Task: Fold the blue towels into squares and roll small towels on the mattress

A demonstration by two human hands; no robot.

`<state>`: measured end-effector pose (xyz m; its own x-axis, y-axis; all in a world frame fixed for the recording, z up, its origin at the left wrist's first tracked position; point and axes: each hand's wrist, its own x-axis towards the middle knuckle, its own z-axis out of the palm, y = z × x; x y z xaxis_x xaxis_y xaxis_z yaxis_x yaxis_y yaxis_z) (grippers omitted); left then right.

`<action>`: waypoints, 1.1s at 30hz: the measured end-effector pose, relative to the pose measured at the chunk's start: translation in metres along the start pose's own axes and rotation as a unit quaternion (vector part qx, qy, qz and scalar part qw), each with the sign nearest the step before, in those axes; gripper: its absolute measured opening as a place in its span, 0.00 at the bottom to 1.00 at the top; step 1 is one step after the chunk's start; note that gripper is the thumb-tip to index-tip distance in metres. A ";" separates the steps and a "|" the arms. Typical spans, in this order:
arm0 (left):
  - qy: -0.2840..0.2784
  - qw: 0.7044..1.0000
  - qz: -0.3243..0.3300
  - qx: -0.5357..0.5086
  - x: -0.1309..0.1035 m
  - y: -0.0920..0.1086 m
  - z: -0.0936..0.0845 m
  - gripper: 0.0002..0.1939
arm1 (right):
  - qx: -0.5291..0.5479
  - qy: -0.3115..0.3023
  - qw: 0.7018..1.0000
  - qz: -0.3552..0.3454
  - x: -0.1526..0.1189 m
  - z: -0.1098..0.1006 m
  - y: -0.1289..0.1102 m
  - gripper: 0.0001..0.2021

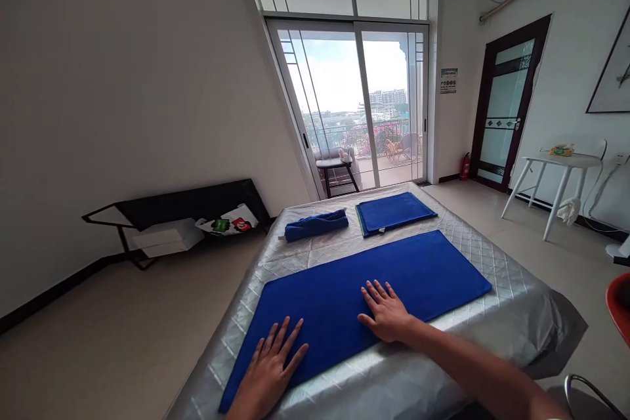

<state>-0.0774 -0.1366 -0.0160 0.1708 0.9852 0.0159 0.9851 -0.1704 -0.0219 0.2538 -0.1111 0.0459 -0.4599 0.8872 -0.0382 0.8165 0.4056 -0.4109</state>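
Observation:
A long blue cloth (339, 302) lies spread flat across the near part of the table, its long side running left to right. My left hand (270, 364) rests palm down on its near left end, fingers spread. Toward the middle of the near edge, my right hand (384, 313) also lies flat on the cloth with its fingers stretched out. Beyond it are a rolled blue cloth (316, 226) at the left and a folded blue cloth (396, 212) with a green edge and a small white tag at the right.
A silvery quilted cover (514, 312) drapes over the table edges. On the left, a low black rack (191, 200) holds a white box (167, 239) and a printed bag (229, 222). A white side table (566, 159) stands at right, and a red chair edge (619, 305) shows nearby.

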 end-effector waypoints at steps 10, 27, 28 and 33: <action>-0.015 1.000 -0.005 0.011 -0.005 -0.006 -0.005 0.30 | -0.114 0.077 0.954 0.264 -0.090 -0.058 0.160 0.35; 0.021 0.995 -0.071 -0.072 0.101 -0.051 -0.049 0.32 | -0.123 0.124 0.967 0.187 -0.042 -0.052 0.171 0.30; 0.035 0.994 -0.083 -0.060 0.112 -0.048 -0.050 0.32 | -0.118 0.107 0.973 0.167 -0.026 -0.055 0.148 0.30; 0.053 0.990 -0.124 -0.048 0.141 -0.038 -0.027 0.33 | -0.089 0.032 0.994 0.059 0.056 -0.050 0.043 0.32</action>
<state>-0.0898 0.0078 0.0141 -0.0811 0.9901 0.1146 0.9934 0.0709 0.0904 0.2808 -0.0324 0.0718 -0.3385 0.9408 -0.0172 0.9149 0.3248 -0.2397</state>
